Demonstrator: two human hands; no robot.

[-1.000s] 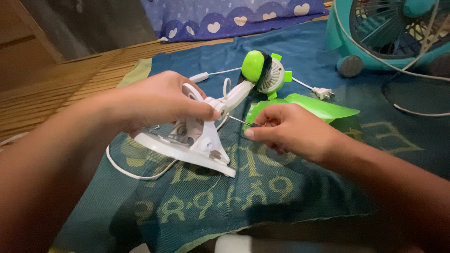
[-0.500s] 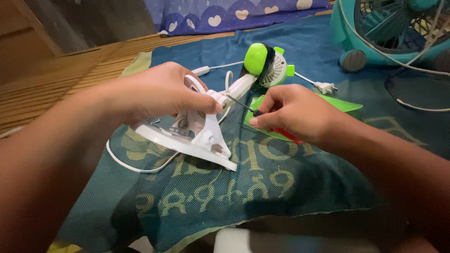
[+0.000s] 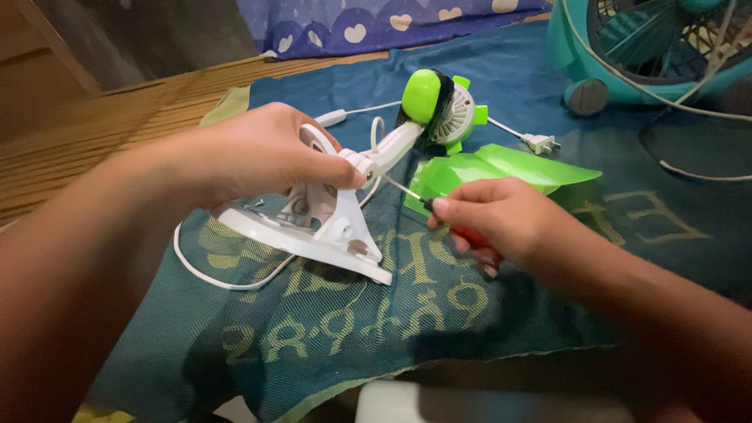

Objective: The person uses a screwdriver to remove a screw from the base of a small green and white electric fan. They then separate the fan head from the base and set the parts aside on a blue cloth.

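Single view: head-worn camera, above and behind hands, angled down and forward across green cloth [image 3: 470, 313]. Both forearms enter from bottom corners, left hand [image 3: 266, 160] and right hand [image 3: 489, 219] meeting mid-frame. Close range: small fan [image 3: 368, 180] fills centre, cloth weave legible. Top edge takes in wood floor [image 3: 94, 125] at left, blue bedding [image 3: 376, 23] at centre, teal fan [image 3: 580, 55] cropped at right corner. No second view; no overlap to report.

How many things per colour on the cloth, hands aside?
Green and white: 1, small fan gripped by left hand
Green: 1, fan blade
Red-handled: 1, screwdriver in right hand
Teal: 1, big fan
Total: 4
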